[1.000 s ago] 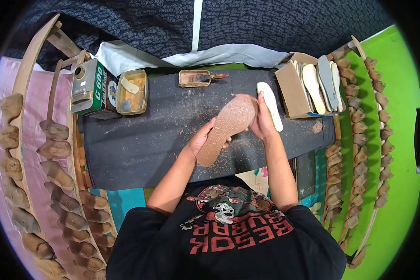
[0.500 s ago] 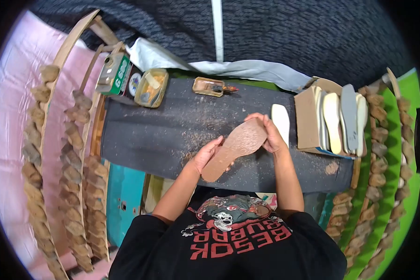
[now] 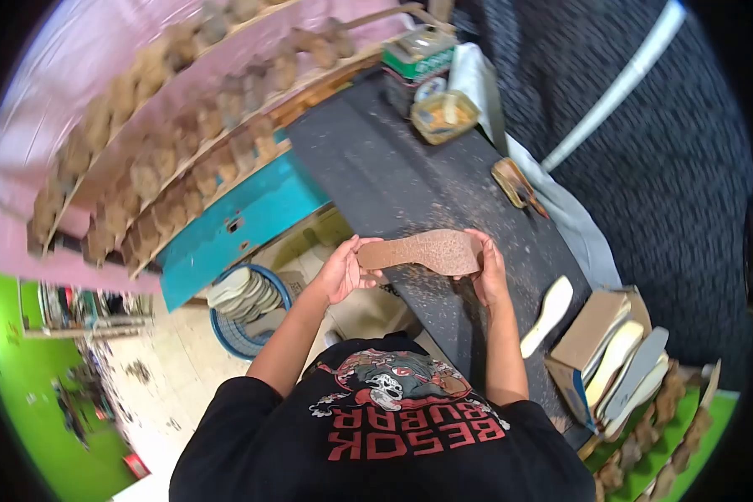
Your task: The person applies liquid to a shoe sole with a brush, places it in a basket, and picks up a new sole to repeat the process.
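Note:
A brown shoe sole with a mottled face is held level between my two hands, over the near edge of the table. My left hand grips its narrow heel end between thumb and fingers. Around the wide toe end my right hand is closed, thumb and fingers at the rim. To the right of my right hand, a single cream sole lies flat on the dark table.
A cardboard box of several soles stands at the right. Farther back are a glue can, a tub and a small tray with a brush. Shelves of shoe lasts line the left, above a blue basket with soles.
My view has swung to the left, bringing the floor and blue basket into sight. The brown sole has gone from slanting to level, with both hands still on it.

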Action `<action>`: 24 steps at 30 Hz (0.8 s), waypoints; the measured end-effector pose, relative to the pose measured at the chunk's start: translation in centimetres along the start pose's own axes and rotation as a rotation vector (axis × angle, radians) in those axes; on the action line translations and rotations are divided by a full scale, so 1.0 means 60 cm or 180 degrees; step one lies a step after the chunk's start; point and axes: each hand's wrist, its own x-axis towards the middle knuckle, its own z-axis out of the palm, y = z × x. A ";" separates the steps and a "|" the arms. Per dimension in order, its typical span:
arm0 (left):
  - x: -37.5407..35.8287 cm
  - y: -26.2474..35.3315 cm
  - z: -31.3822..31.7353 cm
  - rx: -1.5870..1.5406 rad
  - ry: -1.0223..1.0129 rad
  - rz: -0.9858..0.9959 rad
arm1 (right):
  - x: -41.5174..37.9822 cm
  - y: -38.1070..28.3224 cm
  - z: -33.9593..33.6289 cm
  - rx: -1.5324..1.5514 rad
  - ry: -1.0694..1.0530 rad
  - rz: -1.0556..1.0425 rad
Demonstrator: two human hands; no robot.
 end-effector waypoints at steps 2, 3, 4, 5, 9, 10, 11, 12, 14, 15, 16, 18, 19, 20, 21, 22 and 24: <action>-0.041 -0.006 -0.039 -0.0042 0.0330 0.0272 | 0.009 0.019 0.048 -0.0404 -0.0080 0.0327; -0.063 -0.008 -0.060 -0.0011 0.0602 0.0403 | 0.014 0.032 0.076 -0.0454 -0.0214 0.0347; -0.089 -0.006 -0.079 -0.0078 0.0673 0.0496 | 0.017 0.047 0.108 -0.0410 -0.0280 0.0470; -0.117 -0.007 -0.100 -0.0092 0.0748 0.0528 | 0.017 0.065 0.142 -0.0366 -0.0333 0.0606; -0.232 -0.033 -0.210 -0.0255 0.1065 0.0606 | 0.009 0.145 0.270 -0.0959 -0.0455 0.1303; -0.258 -0.045 -0.245 -0.0327 0.1140 0.0623 | -0.003 0.158 0.318 -0.0964 -0.0284 0.1448; -0.283 -0.057 -0.281 -0.0439 0.1169 0.0663 | -0.011 0.172 0.356 -0.0973 -0.0467 0.1551; -0.307 -0.067 -0.318 -0.0533 0.1250 0.0584 | -0.019 0.187 0.392 -0.0932 -0.0607 0.1564; -0.351 -0.079 -0.368 -0.0716 0.1419 0.0590 | -0.025 0.221 0.445 -0.0931 -0.0809 0.1640; -0.373 -0.078 -0.386 -0.0788 0.1469 0.0599 | -0.024 0.241 0.468 -0.0918 -0.0862 0.1692; -0.394 -0.074 -0.401 -0.0810 0.1487 0.0672 | -0.026 0.258 0.490 -0.0888 -0.0901 0.1739; -0.430 -0.061 -0.423 -0.0779 0.1533 0.0813 | -0.024 0.276 0.530 -0.0928 -0.0947 0.1839; -0.447 -0.057 -0.432 -0.0797 0.1553 0.0832 | -0.022 0.279 0.548 -0.0963 -0.0972 0.1878; -0.462 -0.052 -0.441 -0.0855 0.1528 0.0938 | -0.021 0.281 0.564 -0.1056 -0.0999 0.1863; -0.475 -0.049 -0.448 -0.0921 0.1503 0.1052 | -0.019 0.287 0.578 -0.1087 -0.1042 0.1859; -0.489 -0.047 -0.450 -0.0892 0.1624 0.1086 | -0.015 0.292 0.589 -0.1232 -0.1139 0.1864; -0.506 -0.062 -0.461 -0.1066 0.1731 0.1183 | -0.008 0.312 0.595 -0.1377 -0.1317 0.1933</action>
